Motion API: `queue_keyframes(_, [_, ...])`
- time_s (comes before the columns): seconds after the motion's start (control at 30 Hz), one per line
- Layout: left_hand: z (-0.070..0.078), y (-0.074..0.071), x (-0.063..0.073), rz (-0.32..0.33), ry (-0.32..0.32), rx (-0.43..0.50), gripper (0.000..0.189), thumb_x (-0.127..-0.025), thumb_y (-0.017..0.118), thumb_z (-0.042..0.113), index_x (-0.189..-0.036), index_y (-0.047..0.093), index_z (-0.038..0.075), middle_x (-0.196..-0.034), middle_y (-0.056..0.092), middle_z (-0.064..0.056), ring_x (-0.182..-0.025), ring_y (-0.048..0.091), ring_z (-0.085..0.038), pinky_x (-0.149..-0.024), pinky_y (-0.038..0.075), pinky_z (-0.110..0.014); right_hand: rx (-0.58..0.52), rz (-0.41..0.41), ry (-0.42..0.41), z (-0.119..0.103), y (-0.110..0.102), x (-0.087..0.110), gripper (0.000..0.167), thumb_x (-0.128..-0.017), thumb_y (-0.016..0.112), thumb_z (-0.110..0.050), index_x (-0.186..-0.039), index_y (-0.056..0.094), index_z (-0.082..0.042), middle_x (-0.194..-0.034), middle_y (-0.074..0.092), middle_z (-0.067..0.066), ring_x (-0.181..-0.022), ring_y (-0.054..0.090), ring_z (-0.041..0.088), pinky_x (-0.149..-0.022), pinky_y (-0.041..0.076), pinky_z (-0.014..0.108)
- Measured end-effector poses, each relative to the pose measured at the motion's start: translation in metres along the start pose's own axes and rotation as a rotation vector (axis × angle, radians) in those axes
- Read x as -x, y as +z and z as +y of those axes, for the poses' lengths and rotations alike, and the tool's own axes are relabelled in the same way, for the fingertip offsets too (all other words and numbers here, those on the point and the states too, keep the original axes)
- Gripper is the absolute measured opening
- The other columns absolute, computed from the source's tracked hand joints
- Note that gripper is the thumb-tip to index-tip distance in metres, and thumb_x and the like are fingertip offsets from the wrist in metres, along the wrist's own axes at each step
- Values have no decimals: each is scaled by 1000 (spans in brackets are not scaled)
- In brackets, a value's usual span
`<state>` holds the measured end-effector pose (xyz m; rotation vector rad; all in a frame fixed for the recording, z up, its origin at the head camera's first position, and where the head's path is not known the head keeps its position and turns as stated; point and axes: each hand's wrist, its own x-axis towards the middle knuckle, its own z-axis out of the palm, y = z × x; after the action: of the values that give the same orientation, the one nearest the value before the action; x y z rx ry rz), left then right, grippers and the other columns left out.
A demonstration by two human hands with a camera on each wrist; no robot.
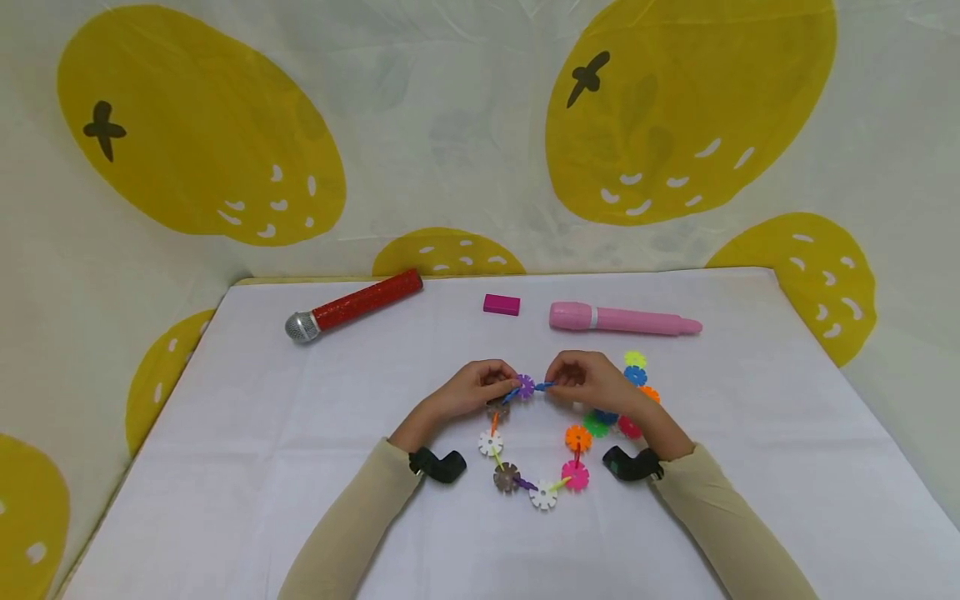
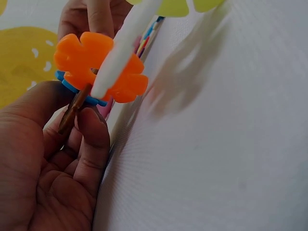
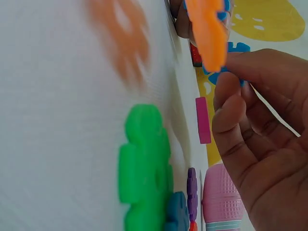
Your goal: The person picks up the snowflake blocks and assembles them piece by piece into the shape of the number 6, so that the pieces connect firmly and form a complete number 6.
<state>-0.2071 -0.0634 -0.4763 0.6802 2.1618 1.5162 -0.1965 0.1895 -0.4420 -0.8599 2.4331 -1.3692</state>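
While fingers pinch it, the chain seemingly hangs.

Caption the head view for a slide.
Left hand holds a chain of colourful notched discs, right hand a blue disc; a red microphone and magenta block lie beyond.

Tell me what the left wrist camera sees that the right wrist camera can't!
Only the left wrist view shows a brown piece, a yellow-green piece and the palm of the left hand. Only the right wrist view shows a green piece and the palm of the right hand. Both show an orange piece, a blue piece, yellow-patterned cloth and the white tabletop.
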Motion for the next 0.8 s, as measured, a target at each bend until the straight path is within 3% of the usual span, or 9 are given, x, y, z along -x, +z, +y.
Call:
queue_keyframes(0.43, [0, -1, 0, -5, 14, -21, 17, -97, 61, 14, -105, 66, 1, -87, 65, -5, -74, 54, -8, -69, 46, -20, -9, 16, -16, -2, 5, -1, 11, -84, 75, -2, -93, 70, -4, -88, 69, 5, -74, 59, 11, -70, 52, 21])
queue_keyframes(0.8, [3, -2, 3, 0, 13, -13, 16, -96, 63, 13, -102, 67, 0, -84, 66, -6, -72, 54, -8, -66, 45, -20, 20, 75, -92, -6, 15, -3, 8, -81, 76, 1, -85, 73, -5, -82, 67, 2, -74, 59, 9, -69, 52, 20])
